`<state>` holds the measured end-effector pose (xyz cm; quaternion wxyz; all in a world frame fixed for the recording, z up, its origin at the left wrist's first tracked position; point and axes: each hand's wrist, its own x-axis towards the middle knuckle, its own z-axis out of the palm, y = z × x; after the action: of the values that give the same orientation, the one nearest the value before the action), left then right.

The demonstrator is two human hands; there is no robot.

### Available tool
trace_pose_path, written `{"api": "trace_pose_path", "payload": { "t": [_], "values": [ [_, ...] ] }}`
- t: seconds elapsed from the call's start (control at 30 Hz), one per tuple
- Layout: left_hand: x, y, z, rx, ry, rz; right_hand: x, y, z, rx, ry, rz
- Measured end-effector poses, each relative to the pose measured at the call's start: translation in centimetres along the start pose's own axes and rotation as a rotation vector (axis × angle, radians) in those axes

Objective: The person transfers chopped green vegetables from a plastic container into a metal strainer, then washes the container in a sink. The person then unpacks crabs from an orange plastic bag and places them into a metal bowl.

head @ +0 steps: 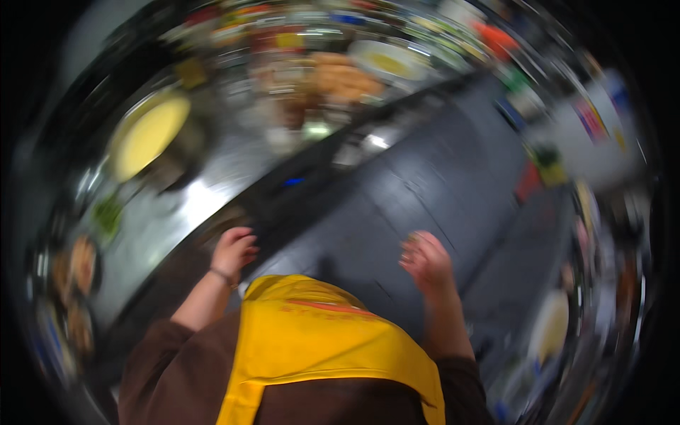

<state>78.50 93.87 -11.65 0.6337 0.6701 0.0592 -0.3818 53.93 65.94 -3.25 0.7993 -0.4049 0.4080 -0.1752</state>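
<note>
My left hand [234, 252] hangs in the air near the dark front edge of a metal counter, its fingers loosely curled. My right hand [425, 257] is raised over the dark floor [393, 196], fingers bent towards the palm; whether something tiny sits between its fingertips is too blurred to tell. Between the hands a yellow apron [329, 340] covers my front. On the counter [175, 223], ahead of my left hand, stands a round container with yellow contents [151, 137]. A bit of green leaves [108, 215] lies nearer the counter's left part.
Motion blurs the surroundings. Farther along the counter are a heap of orange-brown items [342, 77] and a white bowl with yellow contents [388, 59]. At the right stand a large white container [595, 133] and another pale dish [550, 326]. The counter edge runs diagonally ahead.
</note>
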Motion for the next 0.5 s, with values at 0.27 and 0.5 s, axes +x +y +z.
{"api": "trace_pose_path", "payload": {
  "t": [0.27,0.5],
  "values": [
    [-0.7,-0.1,21.3,0.433,-0.321,-0.022,-8.8,-2.8,-21.5,0.388,0.217,-0.166],
    [13.3,0.5,42.9,0.581,-0.660,-0.039,-10.6,-5.1,-32.7,0.579,0.719,-0.451]
  ]
}}
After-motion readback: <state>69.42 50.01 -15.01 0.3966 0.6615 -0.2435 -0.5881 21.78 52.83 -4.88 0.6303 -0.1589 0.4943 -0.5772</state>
